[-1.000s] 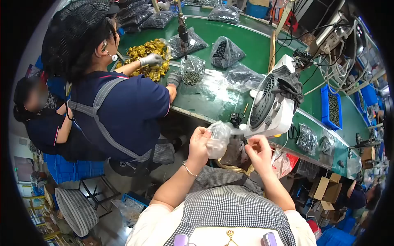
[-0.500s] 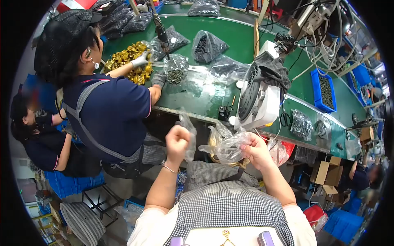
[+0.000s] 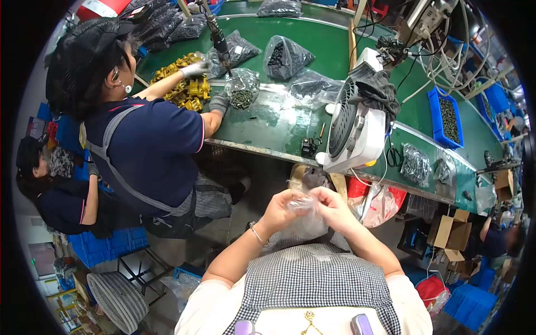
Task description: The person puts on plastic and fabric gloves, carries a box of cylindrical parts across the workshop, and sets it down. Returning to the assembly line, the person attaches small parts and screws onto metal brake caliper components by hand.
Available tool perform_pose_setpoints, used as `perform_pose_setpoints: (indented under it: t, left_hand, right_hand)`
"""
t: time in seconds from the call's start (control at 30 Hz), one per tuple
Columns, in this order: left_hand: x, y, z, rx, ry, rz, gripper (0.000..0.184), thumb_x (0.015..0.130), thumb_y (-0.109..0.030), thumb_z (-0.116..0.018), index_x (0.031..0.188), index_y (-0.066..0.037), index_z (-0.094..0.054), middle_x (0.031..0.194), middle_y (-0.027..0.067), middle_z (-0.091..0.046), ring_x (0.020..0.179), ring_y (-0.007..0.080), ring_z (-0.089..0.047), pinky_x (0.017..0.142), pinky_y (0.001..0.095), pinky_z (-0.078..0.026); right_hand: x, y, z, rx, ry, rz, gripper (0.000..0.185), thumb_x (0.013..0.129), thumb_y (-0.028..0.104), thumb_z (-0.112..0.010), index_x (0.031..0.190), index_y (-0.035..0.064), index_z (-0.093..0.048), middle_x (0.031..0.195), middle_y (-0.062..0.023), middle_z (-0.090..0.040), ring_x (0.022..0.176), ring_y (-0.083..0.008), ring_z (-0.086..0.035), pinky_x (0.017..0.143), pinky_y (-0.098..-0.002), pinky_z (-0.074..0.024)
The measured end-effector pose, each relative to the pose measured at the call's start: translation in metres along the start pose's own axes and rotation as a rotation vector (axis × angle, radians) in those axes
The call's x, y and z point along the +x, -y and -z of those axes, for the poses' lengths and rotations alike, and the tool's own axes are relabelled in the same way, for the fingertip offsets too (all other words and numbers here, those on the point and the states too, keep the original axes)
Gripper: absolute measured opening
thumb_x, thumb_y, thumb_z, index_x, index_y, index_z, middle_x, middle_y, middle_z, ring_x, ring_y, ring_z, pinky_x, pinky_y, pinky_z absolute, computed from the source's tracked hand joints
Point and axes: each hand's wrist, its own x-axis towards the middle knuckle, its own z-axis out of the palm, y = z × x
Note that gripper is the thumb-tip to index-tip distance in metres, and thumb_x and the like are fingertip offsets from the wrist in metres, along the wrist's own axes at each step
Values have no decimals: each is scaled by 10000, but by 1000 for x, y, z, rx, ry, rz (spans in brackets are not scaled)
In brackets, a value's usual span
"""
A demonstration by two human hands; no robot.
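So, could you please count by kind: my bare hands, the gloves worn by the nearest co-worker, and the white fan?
Your left hand and right hand: 2
Pale glove and grey glove: 2
White fan: 1
Total: 5

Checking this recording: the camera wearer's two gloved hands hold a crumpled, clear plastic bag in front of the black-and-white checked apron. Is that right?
Not quite: the head view shows both hands bare, not gloved. The left hand and right hand do hold the crumpled, clear plastic bag in front of the black-and-white checked apron.
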Motion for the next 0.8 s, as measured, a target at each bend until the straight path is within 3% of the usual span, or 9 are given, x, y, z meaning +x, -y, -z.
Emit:
perform_pose_setpoints:
  t: [0.2, 0.27, 0.33, 0.47, 0.57, 0.6, 0.7, 0.73, 0.8]
  left_hand:
    - [-5, 2, 27, -302, 267, 64, 199, 716, -64, -664, 895, 3, -610, 829, 4, -585, 671, 76, -499, 635, 222, -422]
    - [2, 1, 22, -50, 202, -66, 171, 715, -71, -671, 857, -6, -601, 797, 1, -579, 655, 72, -492, 615, 222, -419]
    - [-1, -10, 17, 215, 71, 58, 133, 716, -72, -672, 743, -7, -559, 788, 59, -585, 813, 102, -530, 735, 255, -435]
    - [0, 3, 14, 452, -241, -188, 115, 743, -6, -652, 750, -21, -539, 681, 6, -564, 621, 40, -506, 554, 204, -424]
    - [1, 12, 10, 564, -527, -510, 118, 756, -4, -641, 747, -19, -524, 647, 15, -559, 605, 43, -505, 535, 212, -425]
    - [0, 10, 7, 472, -528, -465, 122, 760, -1, -638, 759, -27, -518, 699, 12, -563, 622, 43, -502, 552, 203, -424]
    - [4, -2, 10, 129, -269, -255, 154, 758, -16, -670, 771, -37, -518, 758, -4, -549, 671, 44, -493, 599, 193, -416]
    - [1, -7, 16, -29, -73, -49, 172, 754, -35, -695, 793, -38, -528, 795, -21, -529, 727, 47, -482, 651, 188, -401]
    - [-1, -20, 19, 15, 161, 51, 190, 737, -50, -717, 801, -39, -539, 780, -19, -530, 727, 52, -483, 653, 197, -402]
  right_hand:
    - [-4, -2, 13, 195, -187, -101, 87, 858, 100, -597, 879, 18, -576, 772, 17, -594, 668, -40, -515, 605, -185, -411]
    - [-6, 3, 17, 162, -221, -122, 86, 847, 97, -615, 864, 24, -574, 738, 36, -579, 620, -17, -474, 546, -171, -370]
    - [-9, 8, 16, 26, -169, -168, 95, 859, 108, -600, 869, 17, -574, 743, 29, -578, 643, -29, -493, 575, -182, -393]
    - [-9, -8, 18, -4, -183, -177, 96, 872, 112, -584, 878, 17, -568, 734, 35, -565, 632, -31, -486, 576, -186, -400]
    - [-9, -16, 9, 241, -220, -196, 87, 873, 104, -581, 884, 19, -569, 744, 23, -569, 656, -40, -498, 592, -194, -414]
    - [-9, -21, 7, 280, -220, -220, 83, 871, 101, -582, 883, 19, -570, 747, 19, -572, 660, -44, -503, 597, -196, -419]
    - [-5, -23, 11, 394, -255, -298, 65, 854, 86, -593, 865, 23, -584, 752, 6, -587, 657, -62, -524, 610, -202, -434]
    - [-3, -25, 19, 394, -265, -312, 65, 850, 87, -596, 861, 24, -587, 751, 5, -589, 655, -64, -527, 611, -204, -435]
    - [-1, -35, 34, 342, -286, -334, 69, 842, 95, -601, 853, 27, -596, 745, 5, -590, 643, -69, -533, 607, -207, -442]
